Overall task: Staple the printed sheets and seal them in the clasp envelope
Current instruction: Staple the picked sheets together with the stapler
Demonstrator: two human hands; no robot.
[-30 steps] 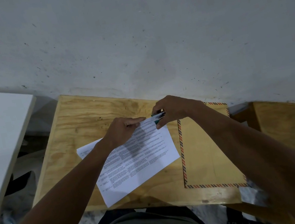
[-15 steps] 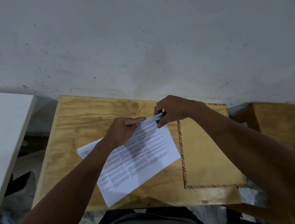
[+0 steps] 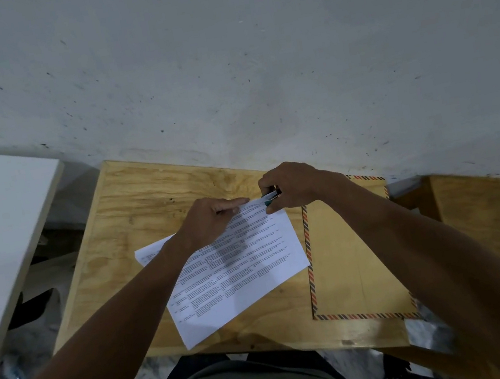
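So the job sits at its first step, as I judge it. The printed sheets [image 3: 235, 268] lie slanted on the wooden counter [image 3: 151, 199], a little left of the frame's centre, text side up. The left hand [image 3: 211, 220] lies on their upper part, forefinger stretched toward the top corner, pinning the paper flat; its fingers are loosely curled and grip nothing. The right hand [image 3: 291, 187], just above centre, is closed round a small stapler [image 3: 271, 198], of which only a teal and metal tip shows, set over the sheets' top right corner. Whether a staple has gone in cannot be told; the corner is hidden under the fingers.

The clasp envelope [image 3: 352, 255], brown with a striped border, lies flat at centre right, its left edge just beside the sheets. Its upper end is covered by the right forearm, so the flap and clasp are out of sight. Nothing has been put inside as far as shows. Left to do: finishing the stapling, sliding the sheets in, fastening the clasp.
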